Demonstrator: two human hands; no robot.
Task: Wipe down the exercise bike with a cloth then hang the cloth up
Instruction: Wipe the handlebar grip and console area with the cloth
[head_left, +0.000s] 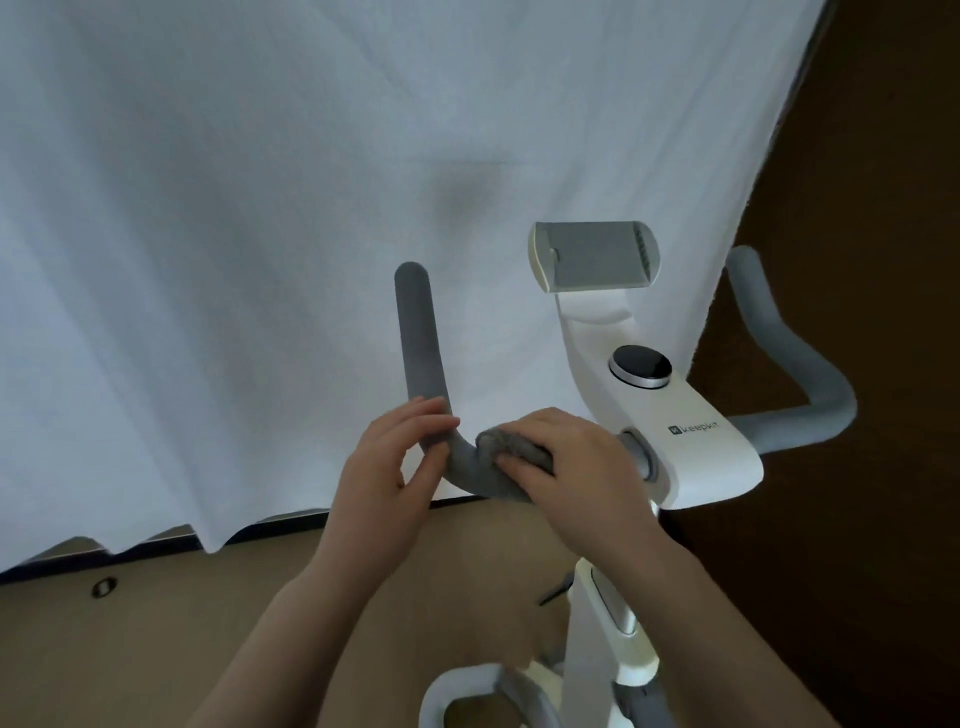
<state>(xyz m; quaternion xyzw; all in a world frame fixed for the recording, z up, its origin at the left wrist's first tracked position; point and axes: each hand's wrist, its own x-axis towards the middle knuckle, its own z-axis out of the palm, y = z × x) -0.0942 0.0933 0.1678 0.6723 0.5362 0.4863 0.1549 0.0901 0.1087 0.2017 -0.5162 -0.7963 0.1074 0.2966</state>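
The right hand's fingers (511, 464) curl around the grey cloth (506, 446), pressing it onto the left handlebar (415, 332) near the white stem (691, 457). The left hand (387, 467) pinches the bend. Better to wrap fully, then slide outward toward the tip.

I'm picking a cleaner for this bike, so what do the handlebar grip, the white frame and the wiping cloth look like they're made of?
Handlebar grip: probably foam padding, matte grey, soft-looking with no shine.
White frame: likely moulded plastic, smooth with a slight sheen and rounded edges, though painted metal is possible.
Cloth: grey fuzzy fabric, maybe microfibre or terry, bunched under the right hand.
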